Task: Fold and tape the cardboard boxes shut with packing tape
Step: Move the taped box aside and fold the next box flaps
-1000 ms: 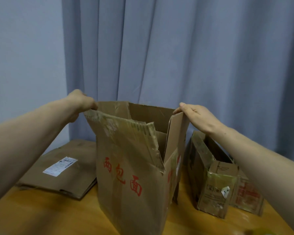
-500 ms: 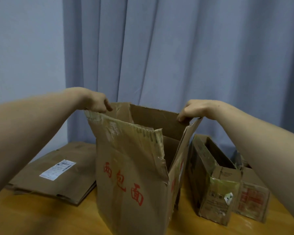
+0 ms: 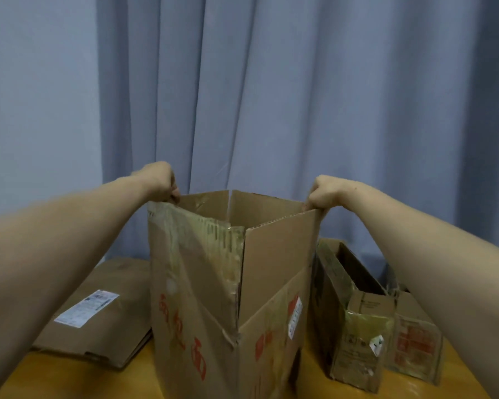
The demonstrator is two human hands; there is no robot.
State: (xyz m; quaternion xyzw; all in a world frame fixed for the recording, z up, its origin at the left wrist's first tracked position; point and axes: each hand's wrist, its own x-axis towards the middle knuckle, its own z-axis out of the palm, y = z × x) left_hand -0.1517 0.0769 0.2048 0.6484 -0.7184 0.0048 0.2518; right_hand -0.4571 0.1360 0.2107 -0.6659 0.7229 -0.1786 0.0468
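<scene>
Bench (image 3: pixel 69 378) before grey curtain (image 3: pixel 271 96): box (image 3: pixel 199 298), skewed a second ago, now pulled square mid-bench, left hand (image 3: pixel 159 180) and right hand (image 3: pixel 326 191) each pinching an opposite top corner; top open, folding not begun.

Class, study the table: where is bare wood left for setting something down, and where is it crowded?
Bare table shows at the near left, bordered by the flattened box and the tall box. A narrow strip lies between the tall box and the small open box. The right is crowded: that box stands close beside a red-printed box.
</scene>
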